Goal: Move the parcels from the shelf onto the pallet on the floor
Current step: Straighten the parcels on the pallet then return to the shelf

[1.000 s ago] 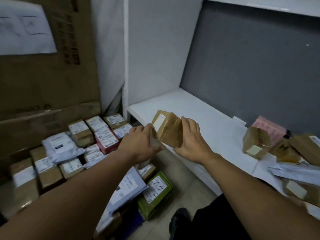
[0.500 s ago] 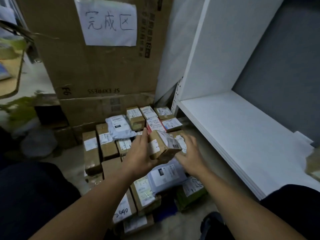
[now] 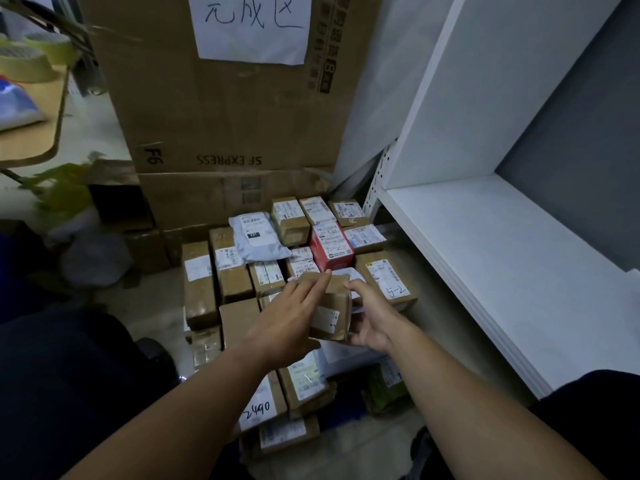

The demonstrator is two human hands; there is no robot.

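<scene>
A small brown cardboard parcel [image 3: 330,315] with a white label sits between my hands, low over the pile of parcels on the floor. My left hand [image 3: 289,323] holds its left side, fingers laid along the top edge. My right hand [image 3: 372,318] grips its right side from below, the thumb up by its top corner. Under them lie several labelled parcels: a red box [image 3: 330,249], a grey mailer bag [image 3: 256,237], a brown box marked 5-2 [image 3: 388,278] and one marked 2490 [image 3: 259,407]. The pallet itself is hidden under the parcels. The white shelf [image 3: 502,258] on the right shows bare board.
Tall SF Express cartons [image 3: 225,98] with a handwritten paper sign stand right behind the pile. A wooden table edge [image 3: 52,133] and a green plant [image 3: 59,188] are at the left. The shelf's upright [image 3: 426,98] is beside the pile. My dark-clothed knees frame the bottom corners.
I have turned from the shelf toward the floor pile. Both hands have carried the brown parcel down and forward, and it now hangs just above the stacked parcels.
</scene>
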